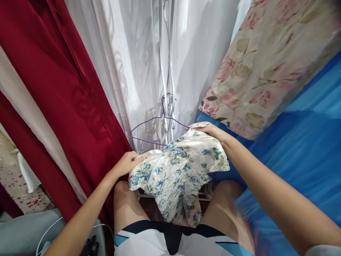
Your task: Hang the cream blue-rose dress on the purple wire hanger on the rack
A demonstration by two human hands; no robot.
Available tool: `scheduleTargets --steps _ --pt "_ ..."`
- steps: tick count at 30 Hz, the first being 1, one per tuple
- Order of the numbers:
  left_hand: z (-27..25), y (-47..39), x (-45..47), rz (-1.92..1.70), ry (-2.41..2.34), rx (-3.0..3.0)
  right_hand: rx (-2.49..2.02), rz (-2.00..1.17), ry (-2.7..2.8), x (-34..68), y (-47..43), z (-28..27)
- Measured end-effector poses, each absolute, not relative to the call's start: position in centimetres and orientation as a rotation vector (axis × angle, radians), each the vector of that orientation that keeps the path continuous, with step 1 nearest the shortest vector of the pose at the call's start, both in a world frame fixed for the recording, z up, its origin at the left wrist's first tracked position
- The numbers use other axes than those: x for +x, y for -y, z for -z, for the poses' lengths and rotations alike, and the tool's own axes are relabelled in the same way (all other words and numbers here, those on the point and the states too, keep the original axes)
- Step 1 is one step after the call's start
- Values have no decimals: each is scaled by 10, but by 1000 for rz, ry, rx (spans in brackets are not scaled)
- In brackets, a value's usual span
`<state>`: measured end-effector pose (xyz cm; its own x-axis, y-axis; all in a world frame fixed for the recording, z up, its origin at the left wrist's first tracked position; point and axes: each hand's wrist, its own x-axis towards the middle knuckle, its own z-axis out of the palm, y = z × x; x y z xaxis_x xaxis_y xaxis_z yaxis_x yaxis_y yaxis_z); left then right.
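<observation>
A white short-sleeved top (pixel 177 167) with blue and yellow-green flowers hangs down between my knees, creased in the middle. My left hand (pixel 130 163) grips its left shoulder edge, with the thumb lying over the cloth. On the other side, my right hand (pixel 206 128) holds the right shoulder, its fingers partly hidden by the fabric. A thin purple hanger (pixel 147 122) stands behind the top, hook upward. The hanger's right end reaches the top's right shoulder beside my right fingers, while its left end sticks out bare above my left hand.
White curtains (pixel 138 46) with ribbons (pixel 172 67) hang straight ahead. Dark red drapes (pixel 71 106) are at the left, and a floral cloth (pixel 255 78) and blue fabric (pixel 301 142) at the right. A grey container (pixel 99 236) with a white cable stands low at the left.
</observation>
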<state>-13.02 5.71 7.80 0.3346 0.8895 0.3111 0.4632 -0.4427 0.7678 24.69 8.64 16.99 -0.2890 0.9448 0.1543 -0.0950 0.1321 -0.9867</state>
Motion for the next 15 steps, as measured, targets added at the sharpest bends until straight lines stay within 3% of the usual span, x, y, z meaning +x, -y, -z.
scheduleTargets --steps 8,15 --pt "-113 -133 -161 -1359 -1296 1892 -802 -1585 1296 233 -78 -158" --pt "-153 -176 -145 -1594 -1253 1862 -970 -1614 1185 241 -77 -157"
